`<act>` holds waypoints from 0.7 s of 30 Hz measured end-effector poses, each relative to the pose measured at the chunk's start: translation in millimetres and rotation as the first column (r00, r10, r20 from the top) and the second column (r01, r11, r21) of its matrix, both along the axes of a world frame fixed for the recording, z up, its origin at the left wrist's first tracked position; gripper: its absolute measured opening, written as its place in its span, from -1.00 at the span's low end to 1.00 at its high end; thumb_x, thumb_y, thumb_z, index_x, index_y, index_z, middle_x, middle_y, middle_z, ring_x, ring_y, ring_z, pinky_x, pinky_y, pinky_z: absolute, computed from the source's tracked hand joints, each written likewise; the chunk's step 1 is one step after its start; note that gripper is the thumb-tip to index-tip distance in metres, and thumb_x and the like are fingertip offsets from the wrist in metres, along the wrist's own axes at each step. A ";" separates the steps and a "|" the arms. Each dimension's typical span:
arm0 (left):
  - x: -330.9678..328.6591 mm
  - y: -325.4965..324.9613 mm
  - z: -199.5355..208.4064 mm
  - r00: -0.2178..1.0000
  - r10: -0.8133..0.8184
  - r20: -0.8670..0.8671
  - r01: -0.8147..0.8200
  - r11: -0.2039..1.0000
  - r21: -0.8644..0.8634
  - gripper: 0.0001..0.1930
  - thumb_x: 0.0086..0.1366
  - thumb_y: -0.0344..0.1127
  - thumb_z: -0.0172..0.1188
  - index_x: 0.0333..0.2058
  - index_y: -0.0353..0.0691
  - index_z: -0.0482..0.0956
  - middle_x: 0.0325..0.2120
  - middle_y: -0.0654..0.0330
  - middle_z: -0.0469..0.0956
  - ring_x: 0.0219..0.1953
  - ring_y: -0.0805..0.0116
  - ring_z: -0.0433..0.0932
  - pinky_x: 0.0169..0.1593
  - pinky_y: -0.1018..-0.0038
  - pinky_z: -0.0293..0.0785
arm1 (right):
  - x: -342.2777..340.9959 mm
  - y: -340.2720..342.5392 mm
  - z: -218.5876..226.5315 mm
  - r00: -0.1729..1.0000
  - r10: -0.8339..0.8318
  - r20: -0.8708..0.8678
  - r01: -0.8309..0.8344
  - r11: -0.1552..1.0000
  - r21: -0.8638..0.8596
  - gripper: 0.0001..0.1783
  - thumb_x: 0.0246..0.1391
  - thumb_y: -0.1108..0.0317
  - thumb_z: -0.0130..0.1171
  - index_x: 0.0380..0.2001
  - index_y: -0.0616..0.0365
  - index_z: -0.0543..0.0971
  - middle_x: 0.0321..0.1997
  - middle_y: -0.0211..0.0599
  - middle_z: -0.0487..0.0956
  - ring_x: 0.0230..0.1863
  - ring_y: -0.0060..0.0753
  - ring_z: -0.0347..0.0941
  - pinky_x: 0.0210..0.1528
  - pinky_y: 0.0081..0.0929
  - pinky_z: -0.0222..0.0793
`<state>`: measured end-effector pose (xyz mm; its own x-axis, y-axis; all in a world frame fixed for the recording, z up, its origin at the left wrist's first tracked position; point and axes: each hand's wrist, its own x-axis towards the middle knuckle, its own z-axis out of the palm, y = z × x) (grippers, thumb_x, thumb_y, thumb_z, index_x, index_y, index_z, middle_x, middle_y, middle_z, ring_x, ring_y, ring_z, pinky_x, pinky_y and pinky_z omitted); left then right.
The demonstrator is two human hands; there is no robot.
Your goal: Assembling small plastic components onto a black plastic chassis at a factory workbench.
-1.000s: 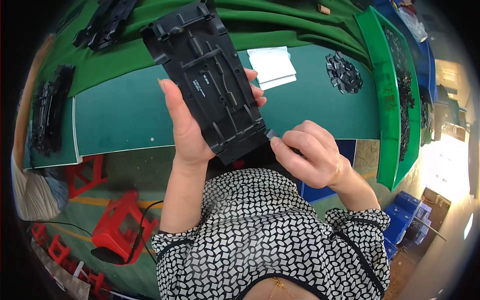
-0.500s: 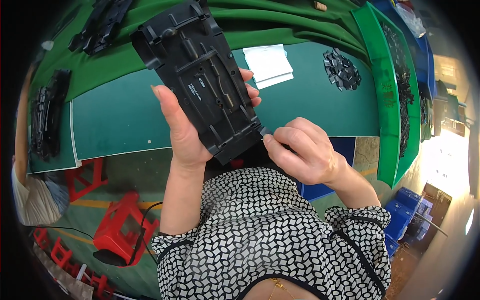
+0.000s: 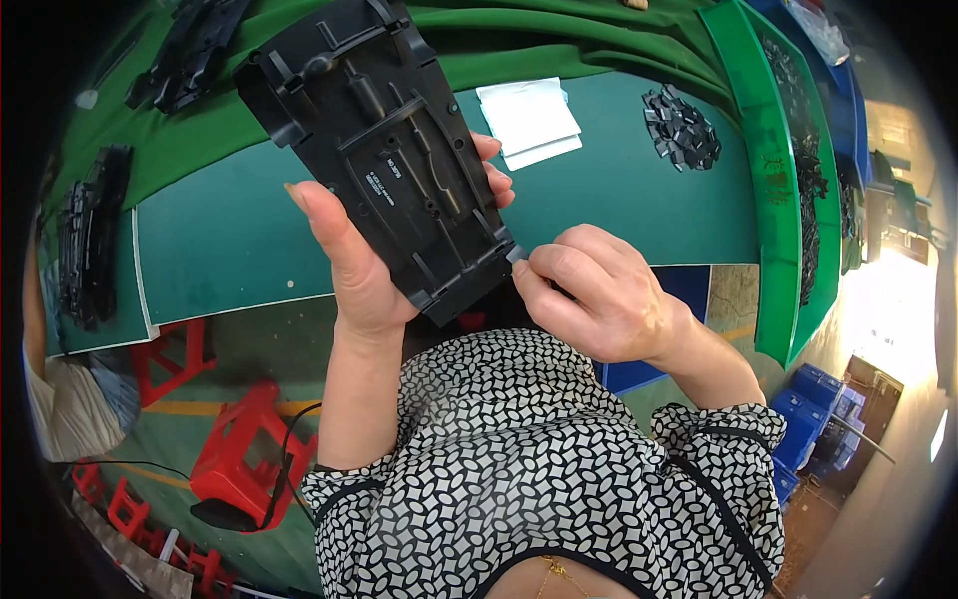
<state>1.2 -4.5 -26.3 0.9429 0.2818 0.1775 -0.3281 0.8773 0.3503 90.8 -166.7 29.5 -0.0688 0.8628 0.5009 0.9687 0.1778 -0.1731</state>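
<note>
My left hand (image 3: 354, 255) is closed around a black moulded plastic housing (image 3: 399, 180), thumb on its left edge and fingertips showing at its right edge. The ribbed side of the housing faces up, and it tilts toward the upper left. At its lower right corner my right hand (image 3: 599, 295) pinches a small dark clip-like piece (image 3: 515, 254) between thumb and fingertips. This piece touches the housing's edge; whether it is seated there I cannot tell. A pile of small black pieces (image 3: 681, 128) lies on the green table (image 3: 239, 240) at the right.
White sheets (image 3: 529, 122) lie behind the housing. On the right stands a green bin (image 3: 773, 230) holding many black pieces. More black housings (image 3: 92, 240) are stacked at the far left, near another person's arm (image 3: 38, 290). A red stool (image 3: 238, 454) stands at lower left.
Both hands and the housing have shifted slightly left. The right fingertips stay at the housing's lower right corner, still pinching the small piece.
</note>
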 end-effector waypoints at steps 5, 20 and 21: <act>-1.3 -1.6 -0.9 1.000 0.017 -0.014 -0.016 1.000 0.019 0.03 -0.02 0.56 -0.17 0.12 -0.32 0.20 -0.01 -0.03 0.35 -0.08 0.14 0.47 0.02 0.14 0.42 | -0.8 0.7 0.3 1.000 0.000 0.014 0.001 0.999 -0.035 -0.82 -0.45 0.50 0.13 -0.62 0.27 0.40 -0.50 -0.30 0.31 -0.52 -0.41 0.30 -0.52 -0.52 0.28; -1.8 -4.1 3.3 0.995 0.054 -0.085 -0.044 0.992 0.118 0.06 -0.06 0.57 -0.13 0.11 -0.36 0.20 -0.04 -0.06 0.37 -0.10 0.15 0.47 -0.01 0.19 0.45 | -3.1 2.4 6.0 1.000 -0.021 0.021 0.023 0.989 -0.146 -0.83 -0.42 0.49 0.13 -0.64 0.25 0.37 -0.53 -0.30 0.25 -0.52 -0.37 0.29 -0.52 -0.49 0.31; -1.8 -4.5 3.7 0.994 0.060 -0.089 -0.050 0.992 0.115 0.07 -0.06 0.58 -0.14 0.11 -0.37 0.21 -0.05 -0.06 0.38 -0.10 0.15 0.47 -0.01 0.20 0.46 | -3.1 2.7 6.1 1.000 -0.020 0.021 0.023 0.988 -0.150 -0.83 -0.42 0.49 0.13 -0.64 0.25 0.37 -0.53 -0.30 0.25 -0.52 -0.38 0.29 -0.53 -0.49 0.31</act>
<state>-0.6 -9.0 -22.5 0.9403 0.3168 0.1245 -0.3367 0.8120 0.4768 87.7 -164.0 35.6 -0.0580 0.9294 0.3644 0.9756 0.1302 -0.1769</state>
